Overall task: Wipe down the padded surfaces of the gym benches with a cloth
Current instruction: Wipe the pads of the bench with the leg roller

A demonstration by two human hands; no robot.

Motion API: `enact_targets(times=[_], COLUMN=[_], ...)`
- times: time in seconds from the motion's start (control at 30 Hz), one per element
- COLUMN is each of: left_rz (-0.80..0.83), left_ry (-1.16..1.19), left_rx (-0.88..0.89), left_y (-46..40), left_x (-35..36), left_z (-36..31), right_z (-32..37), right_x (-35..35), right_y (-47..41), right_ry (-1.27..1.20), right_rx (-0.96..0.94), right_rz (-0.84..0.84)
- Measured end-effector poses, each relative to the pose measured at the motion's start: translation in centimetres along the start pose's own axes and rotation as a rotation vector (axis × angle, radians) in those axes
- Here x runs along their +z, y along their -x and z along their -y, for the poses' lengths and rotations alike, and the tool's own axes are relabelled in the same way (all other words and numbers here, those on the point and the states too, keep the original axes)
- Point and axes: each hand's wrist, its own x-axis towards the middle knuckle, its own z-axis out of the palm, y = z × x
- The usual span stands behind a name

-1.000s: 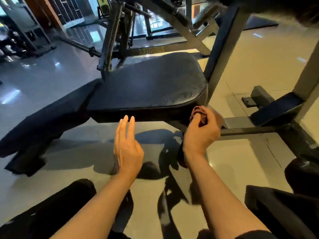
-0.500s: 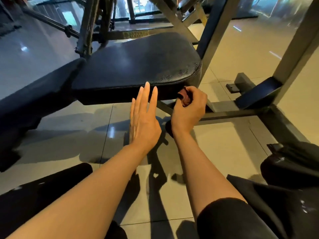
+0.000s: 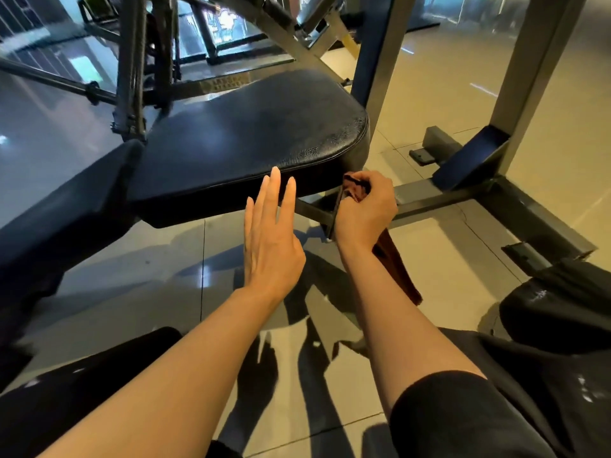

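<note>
One black seat pad [image 3: 244, 140], one brown cloth [image 3: 355, 190] bunched in the right hand [image 3: 363, 213] by its front corner. Left hand [image 3: 269, 236] is flat, fingers straight, at the edge; a grey frame [image 3: 439, 196] sits behind.

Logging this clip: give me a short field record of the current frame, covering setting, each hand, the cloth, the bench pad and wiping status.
setting: gym floor with tiled surface, metal machine frame behind the bench
left hand: open, fingers straight, tips at the front edge of the pad, holds nothing
right hand: grips the cloth at the pad's near right corner
cloth: reddish brown, bunched in the fist, a tail hanging below the wrist
bench pad: black, worn and cracked near its right edge
wiping status: cloth at the pad's side edge, not on its top
</note>
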Motion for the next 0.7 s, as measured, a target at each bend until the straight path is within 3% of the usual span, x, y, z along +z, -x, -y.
enact_targets(times=[0.1,0.17,0.37,0.47,0.63,0.7], left_rz=[-0.005,-0.008,-0.109,-0.063,0.024,0.060], left_ry=[-0.009,-0.023,-0.105,-0.138,-0.129,-0.136], left_rx=[0.034,0.048,-0.092,-0.116,-0.063,-0.069], left_y=[0.0,0.1,0.2,0.3,0.1,-0.1], left_x=[-0.2,-0.5,-3.4,-4.7,-5.7,-6.1], left_z=[0.4,1.1,5.1,6.9,7.7,7.6], right_z=[0.0,-0.2,1.3,1.7,2.4,2.2], right_x=[0.6,0.6,2.4,3.2,3.8,4.3], right_y=[-0.1,0.4,2.5,4.7,4.1,5.5], right_ry=[-0.011,0.014,-0.016,0.029,0.031,0.112], right_rx=[-0.116,-0.073,-0.148,-0.175,-0.147,-0.169], right_rz=[0.006,0.035,-0.061,0.023,-0.129,-0.004])
